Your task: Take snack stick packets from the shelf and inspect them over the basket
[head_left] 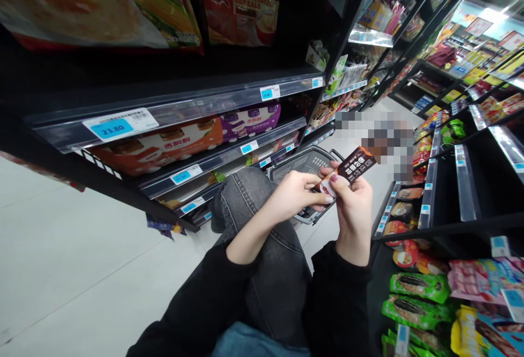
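Note:
Both hands hold a small dark brown snack packet (354,168) with white lettering in front of me. My left hand (297,194) pinches its lower end with closed fingers. My right hand (352,204) grips it from the right, thumb on its face. Beneath the hands is my bent knee in grey jeans (262,248). Just beyond them a grey shopping basket (301,161) rests on the floor.
Dark store shelves run along the left with boxed goods (164,144) and blue price tags (112,128). More shelves on the right carry green and pink snack bags (421,287). A white tiled aisle floor (82,259) runs between them. A blurred person stands far down the aisle.

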Action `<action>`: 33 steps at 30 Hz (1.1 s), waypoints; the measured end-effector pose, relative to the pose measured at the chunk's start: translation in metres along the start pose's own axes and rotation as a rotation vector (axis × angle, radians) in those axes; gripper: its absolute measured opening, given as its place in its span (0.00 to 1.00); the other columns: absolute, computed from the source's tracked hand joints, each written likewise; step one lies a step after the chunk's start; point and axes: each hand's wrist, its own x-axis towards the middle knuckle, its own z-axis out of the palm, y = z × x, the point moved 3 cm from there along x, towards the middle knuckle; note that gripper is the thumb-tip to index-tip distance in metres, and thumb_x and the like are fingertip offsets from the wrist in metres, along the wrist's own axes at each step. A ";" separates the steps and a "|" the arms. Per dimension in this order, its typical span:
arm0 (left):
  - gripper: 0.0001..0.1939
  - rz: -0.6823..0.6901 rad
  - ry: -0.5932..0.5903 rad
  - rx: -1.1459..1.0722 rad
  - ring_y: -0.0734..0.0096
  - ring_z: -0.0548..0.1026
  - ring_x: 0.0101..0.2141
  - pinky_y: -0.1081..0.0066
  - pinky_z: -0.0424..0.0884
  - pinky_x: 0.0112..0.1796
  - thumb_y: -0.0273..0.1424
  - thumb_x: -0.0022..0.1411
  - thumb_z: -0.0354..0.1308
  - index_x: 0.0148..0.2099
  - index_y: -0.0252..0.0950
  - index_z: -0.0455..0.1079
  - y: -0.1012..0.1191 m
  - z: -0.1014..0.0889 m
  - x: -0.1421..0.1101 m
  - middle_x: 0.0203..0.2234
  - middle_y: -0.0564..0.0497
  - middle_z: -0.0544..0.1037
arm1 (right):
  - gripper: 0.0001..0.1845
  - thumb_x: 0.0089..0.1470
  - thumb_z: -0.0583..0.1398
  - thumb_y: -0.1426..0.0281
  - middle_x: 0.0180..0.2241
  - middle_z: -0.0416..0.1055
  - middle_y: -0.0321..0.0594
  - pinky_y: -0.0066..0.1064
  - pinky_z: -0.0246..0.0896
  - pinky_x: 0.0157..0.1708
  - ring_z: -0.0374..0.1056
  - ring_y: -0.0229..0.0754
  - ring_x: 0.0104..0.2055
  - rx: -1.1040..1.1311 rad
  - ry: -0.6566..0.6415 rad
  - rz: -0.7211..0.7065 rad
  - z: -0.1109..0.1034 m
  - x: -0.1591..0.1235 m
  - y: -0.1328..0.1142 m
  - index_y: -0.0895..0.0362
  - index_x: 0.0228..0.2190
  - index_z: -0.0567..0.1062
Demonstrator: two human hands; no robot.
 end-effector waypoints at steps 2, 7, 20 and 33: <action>0.16 0.014 0.012 0.008 0.75 0.74 0.25 0.74 0.75 0.28 0.28 0.38 0.71 0.30 0.27 0.72 0.001 0.001 0.000 0.24 0.51 0.75 | 0.18 0.41 0.69 0.68 0.34 0.77 0.43 0.35 0.70 0.35 0.74 0.43 0.34 0.013 -0.003 0.002 0.000 0.000 -0.001 0.59 0.37 0.75; 0.15 0.070 0.091 0.078 0.75 0.74 0.24 0.75 0.75 0.27 0.29 0.40 0.71 0.31 0.27 0.74 0.000 0.001 -0.001 0.25 0.51 0.75 | 0.15 0.42 0.69 0.68 0.32 0.77 0.42 0.34 0.69 0.34 0.73 0.42 0.34 0.036 0.022 -0.026 0.002 0.000 -0.002 0.58 0.34 0.75; 0.29 -0.116 -0.391 -0.158 0.62 0.78 0.36 0.69 0.76 0.32 0.50 0.52 0.61 0.43 0.28 0.72 -0.004 -0.010 -0.005 0.38 0.39 0.76 | 0.18 0.40 0.70 0.61 0.30 0.77 0.40 0.39 0.71 0.38 0.74 0.47 0.39 0.109 -0.236 -0.019 -0.006 -0.001 -0.001 0.54 0.33 0.75; 0.25 0.147 -0.009 -0.165 0.72 0.75 0.25 0.71 0.76 0.26 0.28 0.42 0.71 0.45 0.30 0.69 0.001 -0.009 0.001 0.30 0.49 0.75 | 0.22 0.49 0.63 0.68 0.49 0.71 0.43 0.48 0.61 0.55 0.66 0.47 0.53 0.142 -0.266 -0.101 0.003 -0.004 -0.006 0.52 0.48 0.69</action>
